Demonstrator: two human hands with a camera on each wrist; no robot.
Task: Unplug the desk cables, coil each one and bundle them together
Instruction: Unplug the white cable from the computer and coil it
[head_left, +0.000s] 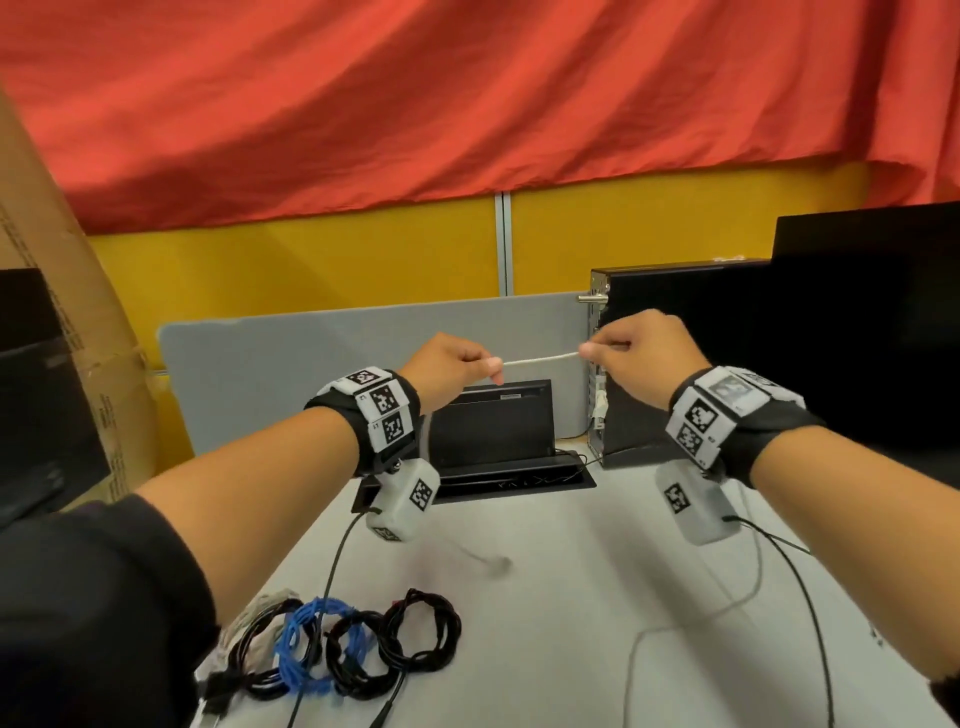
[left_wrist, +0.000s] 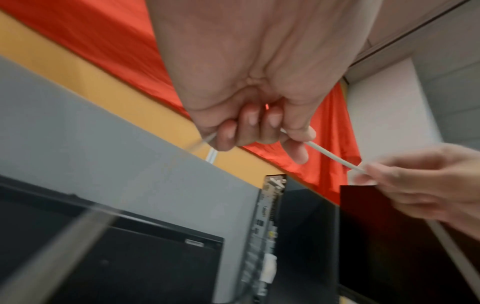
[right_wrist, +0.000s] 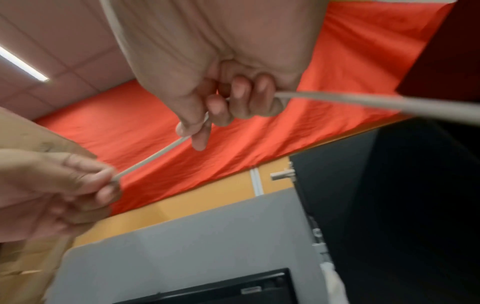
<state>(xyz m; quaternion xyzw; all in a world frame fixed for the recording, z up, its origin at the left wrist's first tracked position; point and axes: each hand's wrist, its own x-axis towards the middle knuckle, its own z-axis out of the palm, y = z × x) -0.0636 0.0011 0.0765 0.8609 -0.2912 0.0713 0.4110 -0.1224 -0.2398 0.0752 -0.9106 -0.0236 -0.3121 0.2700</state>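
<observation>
Both hands, left (head_left: 457, 366) and right (head_left: 636, 353), pinch a white cable (head_left: 540, 357) taut above the surface (head_left: 571, 597), seemingly starting its coil; next, loop it beside the finished coils (head_left: 343, 644).

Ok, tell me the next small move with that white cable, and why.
Probably bring the right hand over to the left hand and lay the first loop into the left grip. The white cable is stretched straight between both hands, not yet coiled, while the finished coils already lie on the desk.
</observation>
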